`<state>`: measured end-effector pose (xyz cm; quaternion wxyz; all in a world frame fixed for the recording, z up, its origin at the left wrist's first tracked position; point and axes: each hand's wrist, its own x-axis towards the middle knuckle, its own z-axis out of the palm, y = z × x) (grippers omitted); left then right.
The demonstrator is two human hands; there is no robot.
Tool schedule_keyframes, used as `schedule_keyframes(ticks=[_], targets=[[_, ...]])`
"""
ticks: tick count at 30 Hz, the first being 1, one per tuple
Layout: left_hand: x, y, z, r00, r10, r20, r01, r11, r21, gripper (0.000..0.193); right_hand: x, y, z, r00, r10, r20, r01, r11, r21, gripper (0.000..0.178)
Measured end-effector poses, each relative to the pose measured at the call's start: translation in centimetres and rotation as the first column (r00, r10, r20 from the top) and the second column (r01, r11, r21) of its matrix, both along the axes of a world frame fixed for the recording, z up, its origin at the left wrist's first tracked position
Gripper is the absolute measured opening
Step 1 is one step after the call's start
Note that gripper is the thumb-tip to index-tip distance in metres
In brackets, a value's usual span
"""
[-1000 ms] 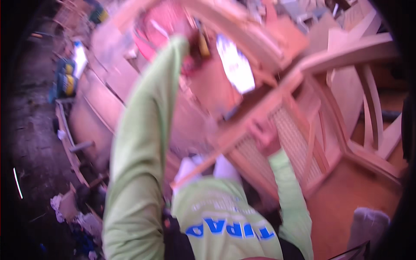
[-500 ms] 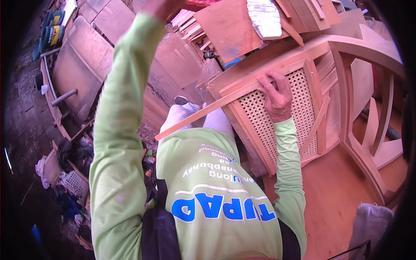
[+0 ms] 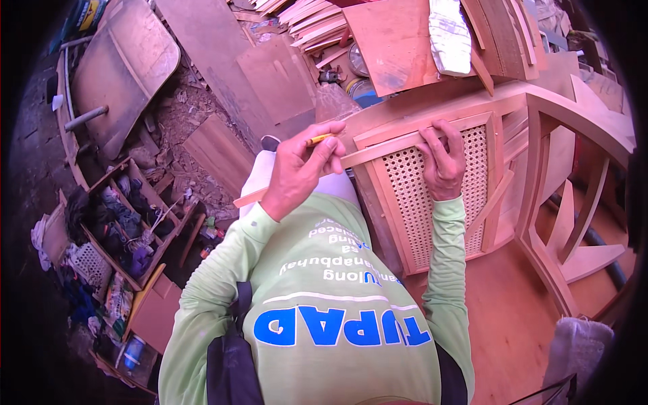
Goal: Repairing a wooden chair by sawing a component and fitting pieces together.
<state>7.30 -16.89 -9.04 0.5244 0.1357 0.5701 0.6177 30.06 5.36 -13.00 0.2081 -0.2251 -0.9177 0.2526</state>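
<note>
Overhead, white wrapped package [image 3: 450,35] on boards [image 3: 395,44]

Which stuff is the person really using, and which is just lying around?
In use:
left hand holding a yellow pencil
right hand on a thin wooden strip
wooden cane-panel frame

Lying about:
stacked wooden slats
crate of clutter
white cloth
</note>
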Motion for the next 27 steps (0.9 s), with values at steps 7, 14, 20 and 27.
schedule_keyframes(ticks=[7,14,20,27], targets=[[4.1,-1.3,-2.4,0.912,-0.023,-0.410,-0.014,0.996,-0.086,0.028,0.0,-0.1,-0.3,1.000,0.000,-0.003,0.000,0.999,0.032,0.035],[5.5,-0.7,-3.2,0.927,0.027,-0.374,-0.043,0.998,-0.037,0.024,0.0,-0.1,-0.4,1.000,-0.023,0.015,0.022,0.998,0.052,0.034],[5.6,-0.4,-3.5,0.898,-0.011,-0.440,0.001,1.000,-0.023,0.024,0.0,0.0,-0.4,1.000,-0.018,-0.005,0.018,1.000,0.012,0.034],[5.6,-0.3,-3.2,0.896,-0.011,-0.444,0.001,1.000,-0.024,0.024,-0.1,0.1,-0.1,1.000,-0.015,0.006,0.015,1.000,0.008,0.034]])
